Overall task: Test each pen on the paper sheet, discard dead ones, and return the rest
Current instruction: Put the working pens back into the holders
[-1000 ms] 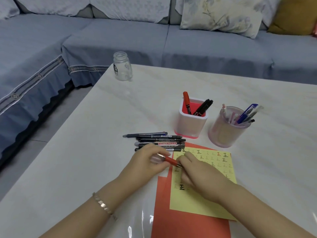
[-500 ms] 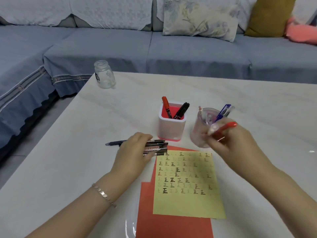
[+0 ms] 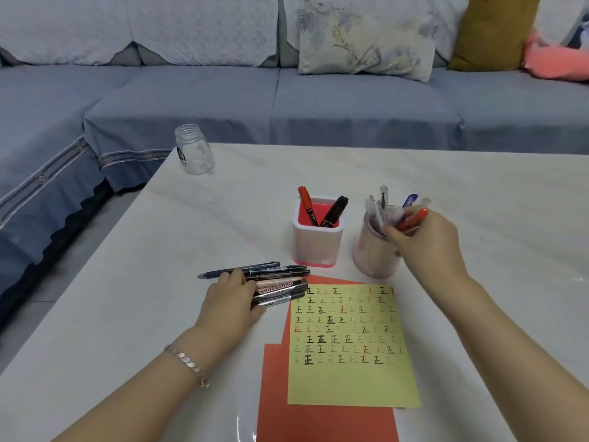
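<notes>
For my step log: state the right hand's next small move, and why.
Probably release the red pen into the round cup: the right hand holds it at the cup's mouth, among other pens, while the left hand rests on the loose pens.

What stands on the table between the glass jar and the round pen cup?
In the head view, the square pink-and-white holder with red and black markers stands beside the round pen cup; from it to the glass jar the table is bare.

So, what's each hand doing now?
Left hand: resting on the row of dark pens; grip cannot be told.
Right hand: gripping a red plastic pen at the round pink cup.
</notes>
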`<act>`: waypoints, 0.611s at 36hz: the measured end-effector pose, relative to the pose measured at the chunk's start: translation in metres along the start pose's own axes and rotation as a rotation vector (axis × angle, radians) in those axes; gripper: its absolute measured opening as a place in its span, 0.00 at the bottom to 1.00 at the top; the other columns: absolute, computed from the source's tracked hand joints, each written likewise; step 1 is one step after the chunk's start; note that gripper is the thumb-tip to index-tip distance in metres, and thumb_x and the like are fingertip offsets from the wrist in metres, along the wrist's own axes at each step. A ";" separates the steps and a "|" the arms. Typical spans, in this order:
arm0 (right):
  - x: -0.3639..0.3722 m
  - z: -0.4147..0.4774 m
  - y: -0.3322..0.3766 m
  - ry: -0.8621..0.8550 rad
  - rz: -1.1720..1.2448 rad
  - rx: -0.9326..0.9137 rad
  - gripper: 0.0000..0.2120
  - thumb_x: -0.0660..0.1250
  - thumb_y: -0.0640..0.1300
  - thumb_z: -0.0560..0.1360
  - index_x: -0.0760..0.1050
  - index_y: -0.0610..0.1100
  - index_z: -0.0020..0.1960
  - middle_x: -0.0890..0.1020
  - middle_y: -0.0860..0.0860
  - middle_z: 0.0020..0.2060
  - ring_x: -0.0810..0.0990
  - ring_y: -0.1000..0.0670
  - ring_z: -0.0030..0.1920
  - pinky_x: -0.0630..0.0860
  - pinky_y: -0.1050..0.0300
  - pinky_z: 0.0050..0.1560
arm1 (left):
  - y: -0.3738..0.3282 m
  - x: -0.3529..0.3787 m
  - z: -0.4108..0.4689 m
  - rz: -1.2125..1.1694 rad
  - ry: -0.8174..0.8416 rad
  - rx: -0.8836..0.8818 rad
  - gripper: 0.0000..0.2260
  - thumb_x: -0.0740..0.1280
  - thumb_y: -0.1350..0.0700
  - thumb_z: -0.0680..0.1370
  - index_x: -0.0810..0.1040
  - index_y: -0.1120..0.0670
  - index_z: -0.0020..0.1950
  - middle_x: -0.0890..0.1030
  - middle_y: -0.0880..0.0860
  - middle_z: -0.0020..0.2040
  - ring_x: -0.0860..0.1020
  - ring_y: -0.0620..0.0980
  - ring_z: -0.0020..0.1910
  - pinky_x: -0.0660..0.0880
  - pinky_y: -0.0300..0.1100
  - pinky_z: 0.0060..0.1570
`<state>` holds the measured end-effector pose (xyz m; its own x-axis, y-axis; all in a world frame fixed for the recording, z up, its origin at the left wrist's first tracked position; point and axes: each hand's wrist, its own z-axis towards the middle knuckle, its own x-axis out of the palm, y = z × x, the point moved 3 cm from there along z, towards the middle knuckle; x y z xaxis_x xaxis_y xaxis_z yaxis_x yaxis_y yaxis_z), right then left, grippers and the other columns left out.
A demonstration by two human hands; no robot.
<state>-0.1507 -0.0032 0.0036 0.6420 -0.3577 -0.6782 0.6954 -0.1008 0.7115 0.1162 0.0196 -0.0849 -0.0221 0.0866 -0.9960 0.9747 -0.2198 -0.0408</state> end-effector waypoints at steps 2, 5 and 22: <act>-0.003 -0.006 0.000 -0.018 0.022 -0.004 0.19 0.73 0.43 0.69 0.74 0.41 0.58 0.79 0.44 0.48 0.78 0.46 0.43 0.70 0.57 0.43 | 0.001 0.002 0.001 0.005 0.036 0.033 0.15 0.59 0.47 0.79 0.73 0.53 0.61 0.69 0.52 0.57 0.67 0.51 0.57 0.64 0.41 0.51; -0.011 -0.027 0.000 -0.109 0.014 -0.034 0.28 0.72 0.44 0.70 0.65 0.46 0.67 0.68 0.50 0.54 0.72 0.52 0.45 0.67 0.59 0.44 | 0.002 0.003 0.001 0.079 0.069 0.089 0.15 0.58 0.47 0.79 0.74 0.55 0.58 0.70 0.52 0.57 0.66 0.52 0.56 0.62 0.42 0.50; 0.040 -0.093 0.047 0.179 -0.149 -0.941 0.18 0.69 0.38 0.66 0.76 0.44 0.56 0.80 0.48 0.52 0.71 0.51 0.49 0.69 0.60 0.48 | -0.043 -0.063 -0.036 -1.467 0.608 -0.070 0.08 0.62 0.54 0.79 0.77 0.56 0.43 0.77 0.52 0.34 0.69 0.42 0.26 0.61 0.31 0.21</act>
<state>-0.0621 0.0645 -0.0068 0.5122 -0.2469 -0.8226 0.6976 0.6783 0.2308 0.0834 0.0583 -0.0178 -0.8399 0.5365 0.0821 0.1968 0.4421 -0.8751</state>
